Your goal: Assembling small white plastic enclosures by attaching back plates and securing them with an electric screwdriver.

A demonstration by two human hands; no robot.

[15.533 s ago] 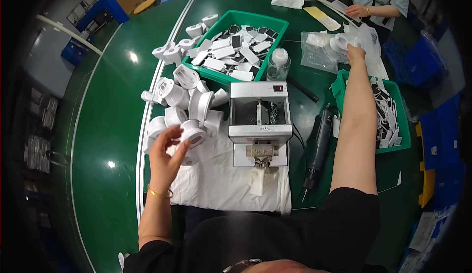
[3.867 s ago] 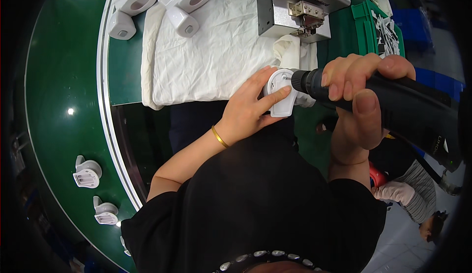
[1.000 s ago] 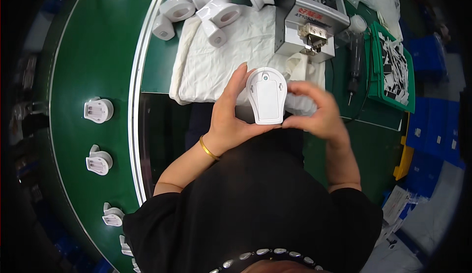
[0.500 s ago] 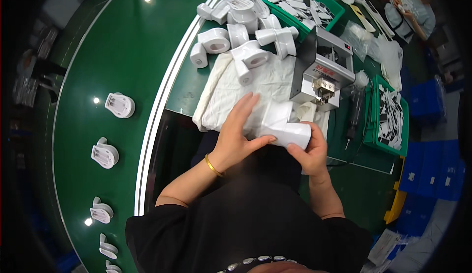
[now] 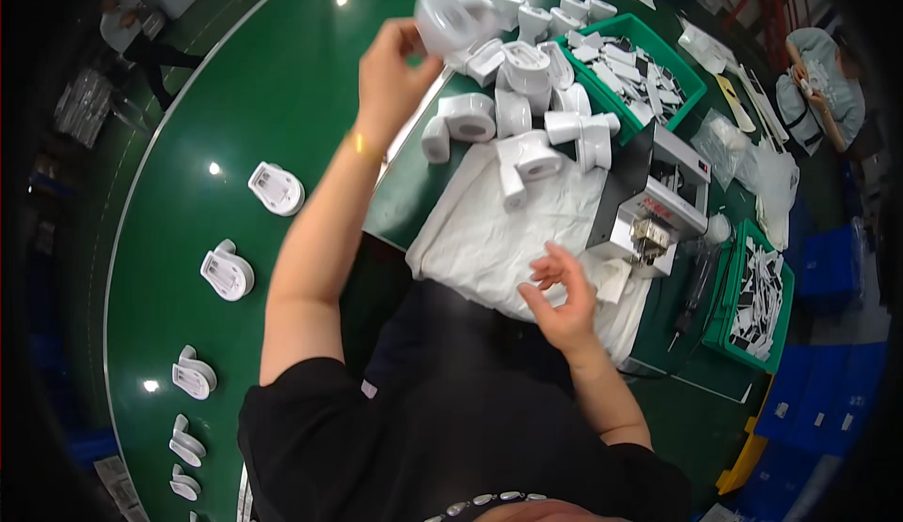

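Observation:
My left hand (image 5: pixel 397 71) is stretched far forward, closed on a white plastic housing (image 5: pixel 446 22) with a rounded end, blurred by motion. This housing is above the line between the green belt and the worktable. Over the front part of a white cloth (image 5: pixel 489 230), my right hand (image 5: pixel 562 298) has its fingers apart and holds nothing. Just to its right is a small white piece (image 5: pixel 613 282), below a grey bench machine (image 5: pixel 649 197) with metal fittings. Several similar white housings (image 5: pixel 527 157) are heaped at the cloth's far edge and beyond.
Several white housings (image 5: pixel 226 273) stand in a row on the green belt (image 5: pixel 169 240) at left. Two green bins (image 5: pixel 691 99) (image 5: pixel 783 362) hold flat white and black pieces. A dark electric screwdriver (image 5: pixel 691 282) lies right of the machine. Another person (image 5: pixel 818 89) works at far right.
My left hand has swung forward and up with a white housing, away from my right hand. My right hand has let go and opened. The view has shifted somewhat.

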